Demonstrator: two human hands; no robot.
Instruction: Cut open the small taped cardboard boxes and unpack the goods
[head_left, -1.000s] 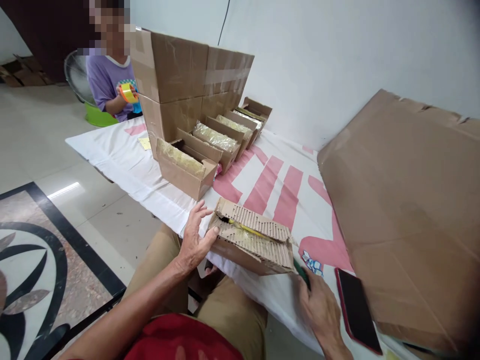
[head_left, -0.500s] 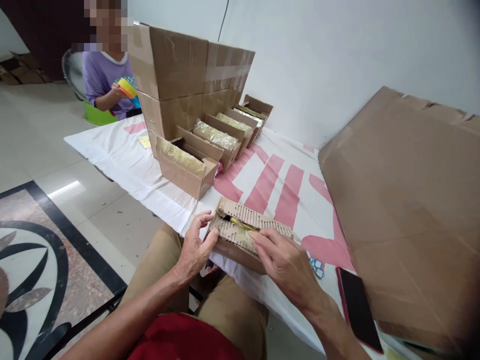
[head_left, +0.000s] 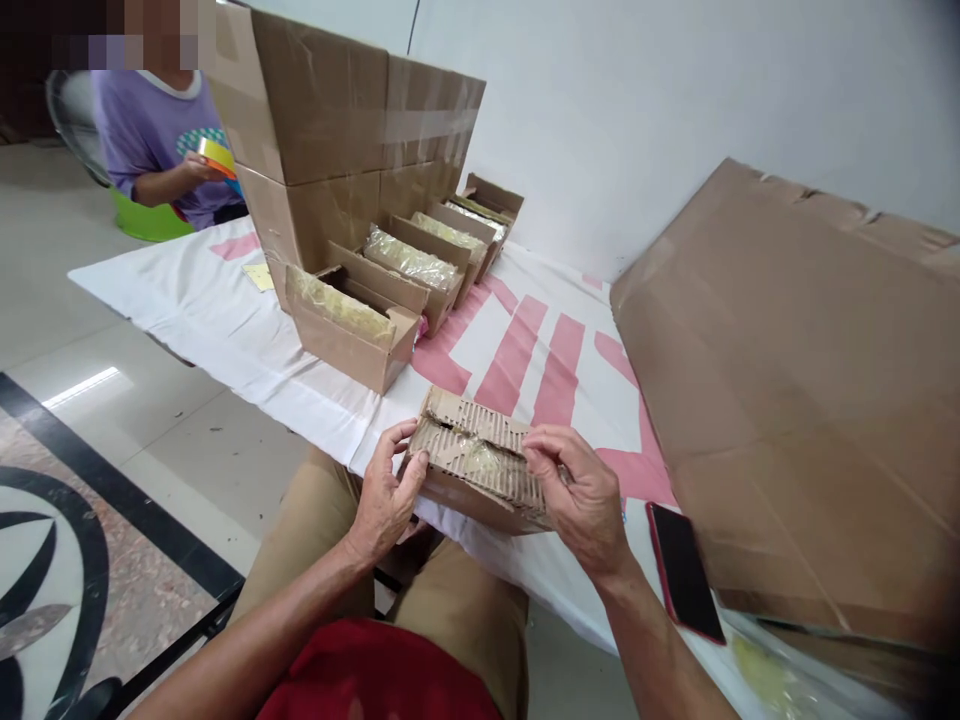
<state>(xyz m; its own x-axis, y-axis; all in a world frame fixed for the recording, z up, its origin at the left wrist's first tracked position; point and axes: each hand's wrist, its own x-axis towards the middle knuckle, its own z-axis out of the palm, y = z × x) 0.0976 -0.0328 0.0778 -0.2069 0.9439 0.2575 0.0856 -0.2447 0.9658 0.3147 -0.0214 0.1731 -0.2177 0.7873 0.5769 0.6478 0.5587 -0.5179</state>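
A row of open cartons (head_left: 390,300) on the table (head_left: 225,320) holds clear-wrapped, apparently yellowish contents. At the near edge, the small corrugated box (head_left: 472,470) is clasped at each end by the left hand (head_left: 382,495) and right hand (head_left: 581,500). A second ago the right hand lay beside the phone (head_left: 682,570), off the box.

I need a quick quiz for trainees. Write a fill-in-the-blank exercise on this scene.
1. Both hands, the left hand and the right hand, grip one small ____ box at the table's near edge.
2. The phone lies dark screen up beside the ____ hand.
3. The person in the purple shirt holds a roll of ____.

Missing words: cardboard; right; tape
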